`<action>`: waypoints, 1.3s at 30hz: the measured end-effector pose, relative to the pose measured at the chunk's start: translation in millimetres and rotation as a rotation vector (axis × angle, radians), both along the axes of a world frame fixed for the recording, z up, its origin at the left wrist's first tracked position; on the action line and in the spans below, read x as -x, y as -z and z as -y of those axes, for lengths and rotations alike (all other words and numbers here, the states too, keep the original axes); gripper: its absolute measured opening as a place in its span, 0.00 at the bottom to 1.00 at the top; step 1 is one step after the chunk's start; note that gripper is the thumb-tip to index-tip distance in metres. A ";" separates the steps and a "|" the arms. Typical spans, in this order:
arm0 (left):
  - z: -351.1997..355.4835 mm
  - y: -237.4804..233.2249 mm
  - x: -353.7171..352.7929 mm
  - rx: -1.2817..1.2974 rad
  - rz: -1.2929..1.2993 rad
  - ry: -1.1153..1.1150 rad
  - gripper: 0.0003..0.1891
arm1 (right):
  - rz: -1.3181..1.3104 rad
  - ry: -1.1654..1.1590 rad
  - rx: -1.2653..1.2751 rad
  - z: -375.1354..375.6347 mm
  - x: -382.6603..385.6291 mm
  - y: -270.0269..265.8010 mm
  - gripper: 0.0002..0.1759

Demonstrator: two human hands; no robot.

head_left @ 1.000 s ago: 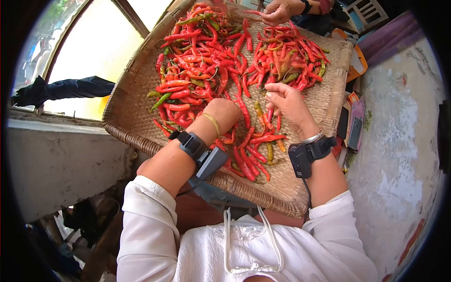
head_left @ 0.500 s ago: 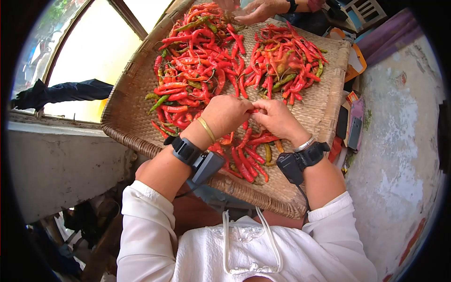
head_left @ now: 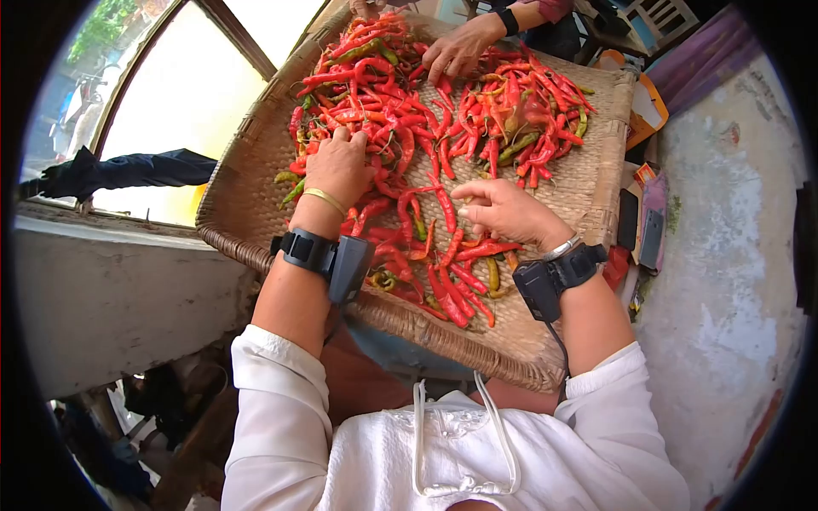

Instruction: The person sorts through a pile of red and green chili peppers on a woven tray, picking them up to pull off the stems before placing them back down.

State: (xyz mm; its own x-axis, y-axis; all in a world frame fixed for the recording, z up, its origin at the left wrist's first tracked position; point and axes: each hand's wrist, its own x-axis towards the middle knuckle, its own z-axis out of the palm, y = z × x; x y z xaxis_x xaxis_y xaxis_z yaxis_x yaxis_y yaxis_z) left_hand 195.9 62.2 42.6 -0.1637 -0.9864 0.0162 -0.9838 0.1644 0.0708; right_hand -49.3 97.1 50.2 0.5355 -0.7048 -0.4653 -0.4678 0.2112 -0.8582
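Note:
My left hand (head_left: 336, 170) is bent over the large pile of red chillies (head_left: 375, 111) on the woven tray (head_left: 588, 183). Its fingertips touch the chillies, and I cannot make out whether they grip one. Above the tray's middle, right of a loose chilli (head_left: 445, 204), my right hand (head_left: 515, 211) has its fingers apart, with no chilli in them. A second heap of chillies (head_left: 528, 111) lies at the upper right, some of them green. More chillies (head_left: 452, 294) are spread near the front edge.
Another person's hand (head_left: 464, 47), with a black wristband, reaches onto the chillies at the far side; part of a second hand (head_left: 366, 7) shows beside it. A window (head_left: 170, 102) and ledge are on the left. A phone (head_left: 652, 238) lies right of the tray, near the wall (head_left: 724, 255).
My hands were together over the tray and have parted, the left moving up and left onto the pile. The other person's hand has come down onto the chillies. The view has shifted slightly.

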 end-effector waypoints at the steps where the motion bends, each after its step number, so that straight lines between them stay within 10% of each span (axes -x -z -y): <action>1: 0.4 -1.8 -0.4 -0.062 -0.016 0.009 0.24 | 0.047 -0.110 0.068 -7.5 -7.6 11.9 0.20; 6: 2.2 6.9 5.6 -0.055 0.116 0.075 0.19 | -0.056 -0.492 0.281 -25.8 -17.4 42.5 0.24; 10: -2.4 10.3 12.4 -0.111 0.159 0.201 0.07 | -0.243 -0.400 0.313 -27.7 -13.4 29.8 0.24; 35: -7.4 22.7 59.3 -0.268 -0.034 0.392 0.09 | -0.533 -0.199 0.639 -36.3 0.8 0.9 0.19; 39: -19.6 2.7 64.1 -0.085 -0.478 0.406 0.05 | -0.355 0.085 0.569 -25.4 0.8 -5.8 0.17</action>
State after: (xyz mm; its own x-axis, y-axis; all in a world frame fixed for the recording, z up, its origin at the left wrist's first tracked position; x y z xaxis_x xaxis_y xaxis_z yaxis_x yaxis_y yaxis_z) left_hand 131.8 81.8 39.9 -0.5188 -0.8485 0.1043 -0.7009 0.4921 0.5163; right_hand -50.0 122.5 56.0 0.3501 -0.9251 -0.1472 -0.7440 -0.1791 -0.6438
